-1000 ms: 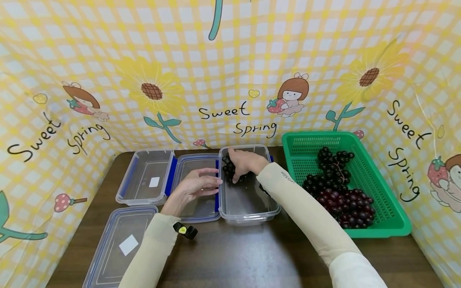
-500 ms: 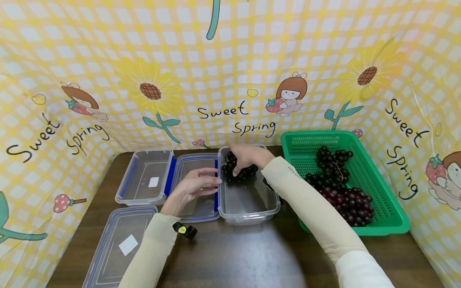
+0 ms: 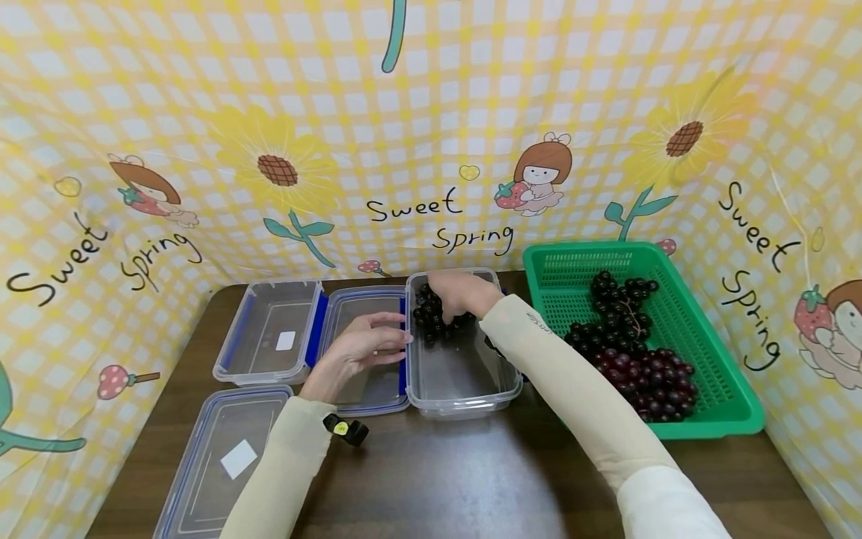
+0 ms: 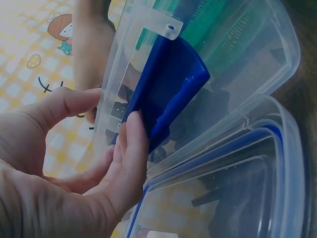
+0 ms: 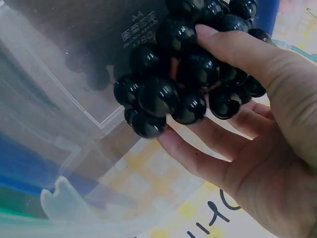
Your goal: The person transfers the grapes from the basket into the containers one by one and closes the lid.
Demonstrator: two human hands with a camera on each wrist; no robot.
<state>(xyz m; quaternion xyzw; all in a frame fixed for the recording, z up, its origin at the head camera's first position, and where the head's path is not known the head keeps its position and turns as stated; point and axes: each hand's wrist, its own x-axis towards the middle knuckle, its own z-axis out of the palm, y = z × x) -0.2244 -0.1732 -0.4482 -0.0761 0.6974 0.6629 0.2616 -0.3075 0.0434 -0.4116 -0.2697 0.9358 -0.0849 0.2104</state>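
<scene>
In the head view, my right hand (image 3: 463, 292) reaches into the clear plastic container (image 3: 465, 382) in the middle. It holds a bunch of black grapes (image 5: 158, 94); the right wrist view shows the thumb on top and fingers beneath. The bunch lies at the container's far end, partly hidden by the hand. My left hand (image 3: 360, 348) touches the container's left side with loosely extended fingers. In the left wrist view, its fingertips (image 4: 134, 126) meet the blue side flap (image 4: 173, 74), with the thumb at the rim.
A green basket (image 3: 723, 359) at right holds black grapes (image 3: 619, 303) and dark red grapes (image 3: 649, 382). Left of the middle container stand a second clear container (image 3: 263, 337) and a blue-edged lid (image 3: 370, 389). Another lid (image 3: 209, 464) with a white label lies at front left.
My right hand shifts slightly within the container, still with the black grapes, which show a bit less than half a second ago. The left hand stays against the container's side.
</scene>
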